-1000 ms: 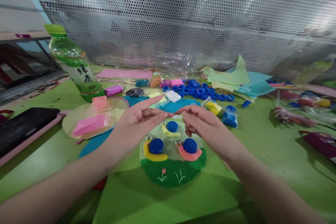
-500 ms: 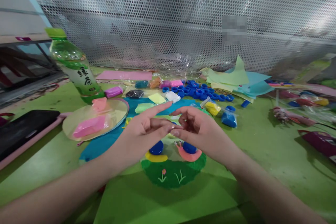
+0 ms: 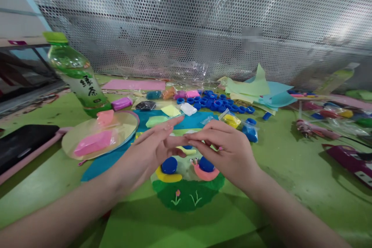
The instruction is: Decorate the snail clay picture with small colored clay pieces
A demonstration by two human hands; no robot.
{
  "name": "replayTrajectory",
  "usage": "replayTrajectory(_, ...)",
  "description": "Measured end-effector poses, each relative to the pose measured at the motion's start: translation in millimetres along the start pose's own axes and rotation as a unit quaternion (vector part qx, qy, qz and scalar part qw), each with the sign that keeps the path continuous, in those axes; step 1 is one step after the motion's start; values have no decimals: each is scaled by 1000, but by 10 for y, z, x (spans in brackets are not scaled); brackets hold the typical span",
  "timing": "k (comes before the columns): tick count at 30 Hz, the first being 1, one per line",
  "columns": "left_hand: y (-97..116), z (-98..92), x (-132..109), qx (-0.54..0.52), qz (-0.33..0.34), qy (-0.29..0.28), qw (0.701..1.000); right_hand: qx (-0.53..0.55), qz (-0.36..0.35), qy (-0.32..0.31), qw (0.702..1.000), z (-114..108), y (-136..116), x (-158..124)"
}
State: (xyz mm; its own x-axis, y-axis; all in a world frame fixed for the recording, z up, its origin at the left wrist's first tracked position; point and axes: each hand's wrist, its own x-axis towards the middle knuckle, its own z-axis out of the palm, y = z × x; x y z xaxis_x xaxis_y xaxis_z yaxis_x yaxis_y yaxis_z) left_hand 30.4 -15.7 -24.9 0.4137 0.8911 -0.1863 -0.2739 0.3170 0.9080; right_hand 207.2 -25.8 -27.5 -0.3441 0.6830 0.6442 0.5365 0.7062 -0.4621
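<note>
Both hands meet over a clay picture with blue-shelled snails. My left hand has its fingers stretched out and spread. The thumb and forefinger of my right hand pinch together at a left fingertip; whatever they hold is too small to make out. A tiny pink bit shows by the right fingers. Below lie a yellow-bodied snail and a pink-bodied snail with eyes on stalks. Under them, a dark green clay patch bears a small flower and a grass sprig. The hands cover the picture's upper part.
A green tea bottle and a round plate with pink clay packs stand left, beside a black phone. Behind are clay packets, blue rings and paper sheets. A glue gun lies right.
The left fingers have straightened and spread more. The right hand has shifted its pinch to a left fingertip, and its other fingers have uncurled somewhat. The whole view has shifted slightly.
</note>
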Motion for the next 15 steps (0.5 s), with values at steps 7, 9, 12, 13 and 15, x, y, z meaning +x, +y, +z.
replayTrajectory(7,46,-46,30,-75,-55,-16,995,-22,-36,4,999,14,20,-23)
replayTrajectory(9,39,-74,32,-81,-56,-13,995,-29,-33,15,999,22,18,-34)
replayTrajectory(12,28,-85,15,-43,-37,-5,998,-18,-5,21,1000,15,8,-26)
replayTrajectory(13,25,-81,4,-22,-24,-2,999,-5,10,17,1000,7,2,-16)
replayTrajectory(15,16,-70,-22,27,10,7,1000,26,46,0,999,-13,-12,8)
